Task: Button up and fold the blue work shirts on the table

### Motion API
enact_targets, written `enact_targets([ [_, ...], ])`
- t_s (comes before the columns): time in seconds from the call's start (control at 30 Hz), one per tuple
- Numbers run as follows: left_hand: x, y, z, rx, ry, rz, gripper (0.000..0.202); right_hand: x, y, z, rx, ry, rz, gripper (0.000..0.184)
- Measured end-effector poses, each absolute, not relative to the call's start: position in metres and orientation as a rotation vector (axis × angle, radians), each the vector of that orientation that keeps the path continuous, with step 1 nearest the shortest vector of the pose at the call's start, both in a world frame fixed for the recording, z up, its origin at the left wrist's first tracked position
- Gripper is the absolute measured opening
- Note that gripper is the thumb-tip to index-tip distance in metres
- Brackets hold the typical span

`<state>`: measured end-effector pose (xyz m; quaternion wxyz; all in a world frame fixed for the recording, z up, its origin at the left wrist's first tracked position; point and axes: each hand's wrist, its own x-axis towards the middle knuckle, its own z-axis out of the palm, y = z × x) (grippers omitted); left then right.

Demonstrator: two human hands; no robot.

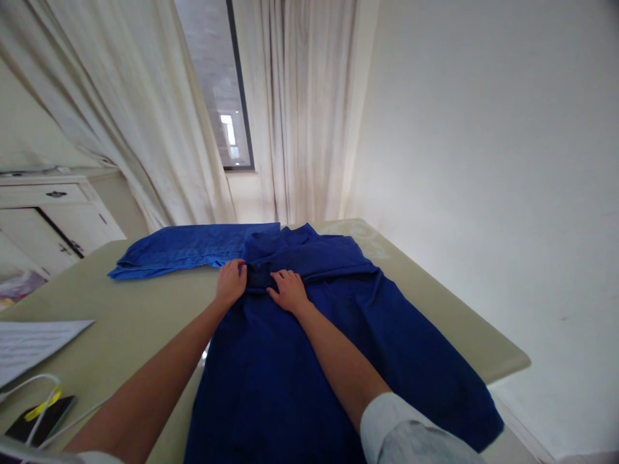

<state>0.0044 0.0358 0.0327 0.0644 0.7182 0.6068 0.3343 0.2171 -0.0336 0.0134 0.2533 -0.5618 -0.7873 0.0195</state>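
A dark blue long-sleeved garment (285, 361), which looks like a jacket, is spread over the table, its near part running out of view at the bottom. Its upper part is bunched in creases. At the garment's left edge, near the bunched cloth, my left hand (233, 281) is closed on the fabric; its fingertips are partly hidden. My right hand (290, 291) lies on the cloth just to the right, thumb apart from the fingers. A brighter blue folded garment (178, 248) lies flat at the back left, touching the dark one.
The pale green table (483, 341) has its right edge close to a white wall (483, 161). At the left lie printed paper (33, 345), a phone (41, 422) and a white cable (72, 422). Curtains (309, 109) and a white cabinet (58, 219) stand behind.
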Motion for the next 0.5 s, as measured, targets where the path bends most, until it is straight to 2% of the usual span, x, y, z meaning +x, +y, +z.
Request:
enact_targets([
  [0.17,0.023,0.079,0.055,2.385,1.684,0.997,0.053,0.214,-0.035,0.014,-1.519,-2.138,0.018,0.044],
  [0.27,0.030,0.102,0.061,2.564,1.619,0.788,0.055,0.215,-0.035,0.015,-1.532,-2.143,0.017,0.039],
  [0.33,0.031,0.116,0.065,2.643,1.681,0.553,0.050,0.215,-0.035,0.015,-1.540,-2.143,0.025,0.038],
  [0.4,0.027,0.128,0.071,2.655,1.776,0.377,0.035,0.215,-0.033,0.015,-1.542,-2.139,0.031,0.038],
  [0.43,0.023,0.134,0.075,2.645,1.825,0.351,0.028,0.214,-0.032,0.014,-1.540,-2.136,0.033,0.038],
  [0.5,0.015,0.144,0.081,2.591,1.936,0.440,0.029,0.214,-0.031,0.013,-1.529,-2.127,0.033,0.037],
])
